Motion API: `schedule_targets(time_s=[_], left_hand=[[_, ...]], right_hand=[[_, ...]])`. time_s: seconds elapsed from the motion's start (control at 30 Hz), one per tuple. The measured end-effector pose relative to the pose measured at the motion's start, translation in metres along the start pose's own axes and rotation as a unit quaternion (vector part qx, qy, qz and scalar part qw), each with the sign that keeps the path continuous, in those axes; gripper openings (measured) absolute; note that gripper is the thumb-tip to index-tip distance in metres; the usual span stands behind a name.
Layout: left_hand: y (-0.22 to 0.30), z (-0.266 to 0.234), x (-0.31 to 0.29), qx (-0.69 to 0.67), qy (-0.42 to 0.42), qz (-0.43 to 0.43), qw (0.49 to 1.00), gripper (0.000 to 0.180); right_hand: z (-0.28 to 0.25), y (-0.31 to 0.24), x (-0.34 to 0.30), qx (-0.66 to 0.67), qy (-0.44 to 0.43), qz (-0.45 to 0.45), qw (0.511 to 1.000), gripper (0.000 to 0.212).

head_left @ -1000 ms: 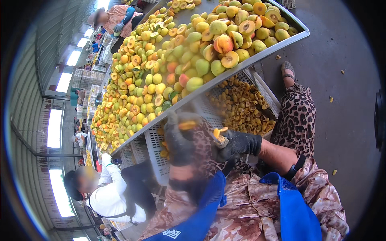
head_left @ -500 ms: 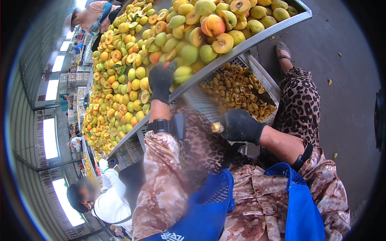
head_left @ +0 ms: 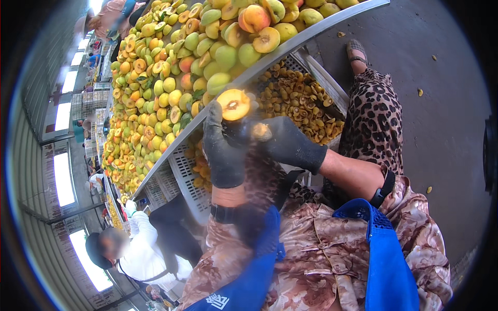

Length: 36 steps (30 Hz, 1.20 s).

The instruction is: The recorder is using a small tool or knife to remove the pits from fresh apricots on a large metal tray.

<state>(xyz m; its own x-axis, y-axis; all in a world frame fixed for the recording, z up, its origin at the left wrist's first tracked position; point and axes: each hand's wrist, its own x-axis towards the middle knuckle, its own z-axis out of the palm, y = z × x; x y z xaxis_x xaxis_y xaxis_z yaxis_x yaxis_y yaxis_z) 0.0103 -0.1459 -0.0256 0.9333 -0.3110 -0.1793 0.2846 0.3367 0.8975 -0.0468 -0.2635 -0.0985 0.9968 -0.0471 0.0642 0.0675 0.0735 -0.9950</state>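
Observation:
My left hand (head_left: pixel 224 155), in a dark glove, is closed around a halved yellow peach (head_left: pixel 233 105). The cut face shows, with a brown hollow in its middle. Close beside it, my right hand (head_left: pixel 294 145), also dark-gloved, is closed on a short object with a pale, blunt, wooden-looking end (head_left: pixel 261 131). The rest of that object is hidden in the glove, so its kind cannot be made out. Both hands are just on my side of the metal table rim (head_left: pixel 311 32). Beyond the rim lie many whole and halved peaches (head_left: pixel 174 98).
Below the rim, a white plastic crate (head_left: pixel 328 78) holds small brownish-yellow fruit pieces. Another white crate (head_left: pixel 188 181) stands to the left with yellow pieces in it. A person in white (head_left: pixel 142 249) works at the left, another person (head_left: pixel 111 18) at the far left. Scraps dot the grey floor (head_left: pixel 441 129).
My left hand has come back from the peach heap to in front of me, now with the halved peach. My right hand has moved up and left, close to it.

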Motion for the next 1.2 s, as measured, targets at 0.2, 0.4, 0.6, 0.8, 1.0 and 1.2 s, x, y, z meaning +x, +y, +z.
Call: schedule_targets(time_s=[0.2,0.4,0.6,0.8,1.0,1.2], left_hand=[[-0.004,0.027,-0.005,0.318,-0.144,0.116,0.930,0.059],[-0.005,0.017,0.003,0.273,-0.007,0.093,0.957,0.055],[-0.008,0.013,-0.002,0.244,0.062,0.059,0.966,0.048],[-0.013,0.016,-0.005,0.229,0.135,0.100,0.959,0.053],[-0.008,0.004,-0.013,0.432,0.046,0.071,0.898,0.034],[0.004,0.010,-0.011,0.568,-0.047,0.263,0.778,0.050]], right_hand=[[-0.021,-0.003,0.000,0.099,0.026,0.039,0.994,0.021],[-0.021,-0.002,0.000,0.011,0.020,0.015,1.000,0.018],[-0.018,0.004,-0.002,-0.049,-0.016,0.056,0.997,0.019],[-0.023,-0.011,-0.003,0.008,-0.102,0.097,0.990,0.020],[-0.030,-0.004,-0.006,-0.003,-0.180,0.116,0.977,0.013],[-0.028,0.041,-0.009,0.133,-0.363,-0.156,0.909,0.017]])
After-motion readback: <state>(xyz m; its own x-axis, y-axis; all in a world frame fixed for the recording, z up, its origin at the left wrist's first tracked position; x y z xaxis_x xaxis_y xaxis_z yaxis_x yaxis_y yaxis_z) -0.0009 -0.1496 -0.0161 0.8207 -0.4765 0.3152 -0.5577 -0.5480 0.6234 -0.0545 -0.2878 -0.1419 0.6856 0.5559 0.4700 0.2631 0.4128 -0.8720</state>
